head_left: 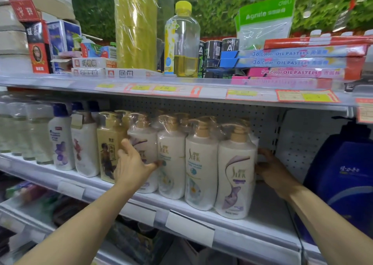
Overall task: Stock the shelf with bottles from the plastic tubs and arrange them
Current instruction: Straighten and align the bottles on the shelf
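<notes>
Four white pump bottles (201, 163) are standing side by side on the middle shelf (268, 220). The left hand (133, 167) is pressing against the leftmost one, and the right hand (270, 167) is reaching behind the rightmost one. A gold bottle (107, 143) is standing just left.

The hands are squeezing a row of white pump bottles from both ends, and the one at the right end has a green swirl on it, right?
Not quite. In the head view, the left hand and right hand do bracket the row, but the right-end bottle has a purple swirl, not green.
</notes>
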{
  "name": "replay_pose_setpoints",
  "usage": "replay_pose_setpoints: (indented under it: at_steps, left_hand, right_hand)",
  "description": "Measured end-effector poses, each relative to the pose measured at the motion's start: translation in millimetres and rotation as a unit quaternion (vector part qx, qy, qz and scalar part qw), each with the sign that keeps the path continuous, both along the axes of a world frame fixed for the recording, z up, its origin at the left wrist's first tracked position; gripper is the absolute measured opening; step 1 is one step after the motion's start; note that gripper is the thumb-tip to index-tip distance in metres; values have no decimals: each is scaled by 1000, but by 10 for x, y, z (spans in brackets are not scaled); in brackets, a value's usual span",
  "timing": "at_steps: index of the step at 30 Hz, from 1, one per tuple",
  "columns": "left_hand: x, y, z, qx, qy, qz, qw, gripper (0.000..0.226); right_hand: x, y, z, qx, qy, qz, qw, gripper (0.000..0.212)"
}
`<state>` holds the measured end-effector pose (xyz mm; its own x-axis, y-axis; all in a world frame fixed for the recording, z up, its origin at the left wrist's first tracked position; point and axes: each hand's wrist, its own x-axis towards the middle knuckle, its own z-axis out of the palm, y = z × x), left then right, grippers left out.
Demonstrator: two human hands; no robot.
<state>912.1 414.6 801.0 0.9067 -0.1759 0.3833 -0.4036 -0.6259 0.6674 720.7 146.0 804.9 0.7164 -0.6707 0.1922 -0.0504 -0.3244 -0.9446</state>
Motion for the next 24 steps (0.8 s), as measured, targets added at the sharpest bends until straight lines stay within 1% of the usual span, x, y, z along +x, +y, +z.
replay_pose_setpoints:
  at_steps: [8,12,15,17,18,19,21,23,24]
  left_hand:
    - [-45,6,0,-1,4,-3,1000,100]
    - [-110,16,-68,10,-10,-10,1000,100]
    - [-195,25,-129,14,-25,-17,999,102]
    - [-279,24,-170,14,-46,-15,999,104]
    - [-333,16,-189,17,-59,-14,998,104]
    - [-392,1,-206,22,-70,-14,997,104]
    - [-509,-50,-253,38,-84,-21,996,103]
    - [-625,-119,-306,52,-87,-41,994,104]
    - [-667,-152,-334,56,-85,-48,994,104]
  right_hand:
    - [-21,49,-85,-32,26,-8,999,59]
    - [-21,80,-100,-19,25,1,1000,63]
    - [-73,163,-129,8,7,-13,1000,59]
    - [-172,240,-143,62,-32,-7,998,59]
    - [-234,282,-154,91,-50,11,995,62]
    - [-297,323,-167,105,-57,37,992,66]
    - [-365,361,-204,59,-8,78,995,82]
    - [-371,387,-228,0,46,71,996,98]
    - [-359,389,-243,-22,59,57,996,103]
